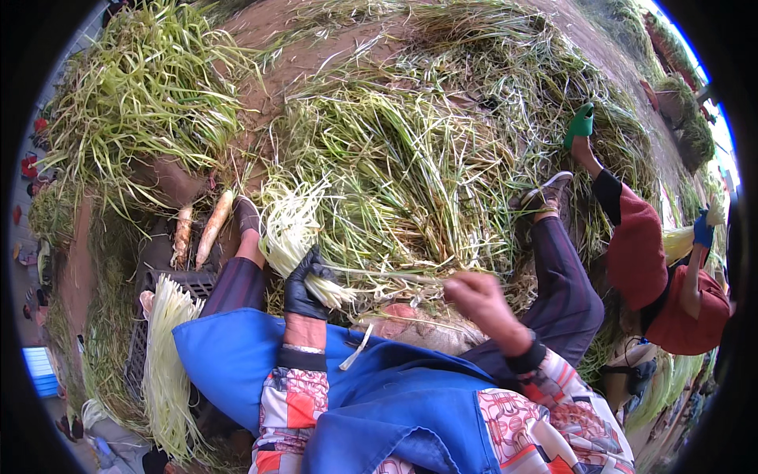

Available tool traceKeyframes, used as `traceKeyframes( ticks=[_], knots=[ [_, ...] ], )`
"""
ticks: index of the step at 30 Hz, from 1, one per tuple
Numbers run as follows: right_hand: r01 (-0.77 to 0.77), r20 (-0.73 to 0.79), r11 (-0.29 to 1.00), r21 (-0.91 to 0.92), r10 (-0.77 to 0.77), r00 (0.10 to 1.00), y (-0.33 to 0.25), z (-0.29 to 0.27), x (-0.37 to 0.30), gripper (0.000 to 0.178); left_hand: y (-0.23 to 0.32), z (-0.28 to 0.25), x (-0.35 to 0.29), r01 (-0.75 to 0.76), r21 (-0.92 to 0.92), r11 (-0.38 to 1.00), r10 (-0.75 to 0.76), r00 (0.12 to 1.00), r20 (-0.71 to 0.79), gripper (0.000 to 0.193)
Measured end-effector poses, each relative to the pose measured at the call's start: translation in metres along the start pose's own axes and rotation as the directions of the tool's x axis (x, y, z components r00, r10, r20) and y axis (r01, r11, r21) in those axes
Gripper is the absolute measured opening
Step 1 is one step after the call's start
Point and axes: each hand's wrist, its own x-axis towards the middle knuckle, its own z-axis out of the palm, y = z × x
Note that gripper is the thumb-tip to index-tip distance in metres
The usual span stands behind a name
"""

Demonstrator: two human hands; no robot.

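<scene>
My left hand, in a black glove, is clenched around a bunch of leeks, gripping it near the white ends so the pale stalks fan up and away from my fist. My right hand is bare and pinched shut on one thin stalk that runs level from the bunch across to my fingers. The hand is blurred, so I cannot tell just how the fingers sit on it.

Both hands hang above my blue apron, between my knees. A stray stalk piece lies on the apron just under my left wrist. A big heap of green tops spreads on the ground ahead of my feet, touching my shoes.

To my left, a pile of trimmed white stalks lies across a dark crate, and two long pale roots rest beyond it. To my right, well apart, another person in red bends over the greens, with a blue glove on one hand and a green shoe showing.
</scene>
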Motion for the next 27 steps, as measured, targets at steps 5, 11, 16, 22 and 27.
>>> traceKeyframes(
  ticks=[5,11,16,22,27],
  knots=[
    [-0.147,-0.515,0.955,-0.258,-0.008,0.857,0.017,-0.100,-0.022,0.019,0.018,-0.005,0.004,0.007,-0.082,0.997,-0.015,0.995,-0.099,0.026],
    [-0.022,-0.142,0.517,-0.856,-0.194,0.971,0.033,-0.055,-0.006,0.071,-0.011,0.013,-0.002,0.045,0.145,0.988,-0.038,0.998,-0.052,0.029],
    [0.157,0.335,0.833,-0.530,0.036,0.942,0.026,0.045,0.018,0.031,-0.035,0.034,-0.017,0.050,0.251,0.967,-0.030,0.996,-0.081,0.033],
    [0.156,0.041,0.832,-0.532,-0.158,0.987,0.010,0.077,0.050,0.028,-0.042,0.033,-0.021,0.081,0.229,0.970,-0.071,0.996,-0.051,0.031],
    [0.285,0.359,0.733,-0.617,-0.061,0.932,0.034,0.077,0.096,0.032,-0.054,0.015,-0.008,0.224,0.250,0.942,-0.193,0.971,-0.144,0.026]
  ],
)
